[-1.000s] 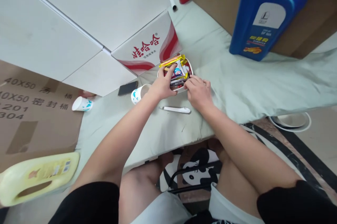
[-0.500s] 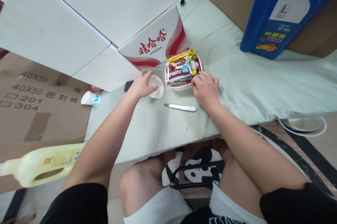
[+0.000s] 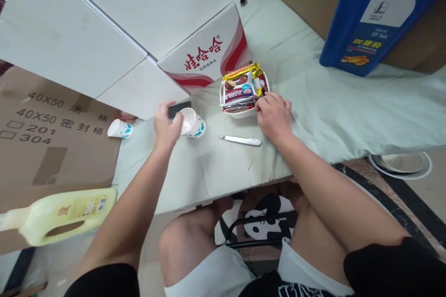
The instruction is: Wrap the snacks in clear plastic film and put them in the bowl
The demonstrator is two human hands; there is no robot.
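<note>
A white paper cup with a blue-green print is on the table, its mouth facing up and left. My left hand is at its left side, thumb and fingers apart, the thumb overlapping the cup's rim. I cannot tell whether the thumb touches it. Behind that hand lies a dark phone, partly covered. My right hand has its fingers curled on the near right edge of a white plastic tub. Wrapped snacks fill the tub. A white utility knife lies nearer to me.
Another paper cup is at the left, beside a brown carton. A white-and-red box stands behind the tub. A big blue jug is at the back right, a pale yellow bottle at the left.
The paper cup and my left hand have moved left; the cup's mouth now tips left and its printed side shows. My right hand stays on the tub.
</note>
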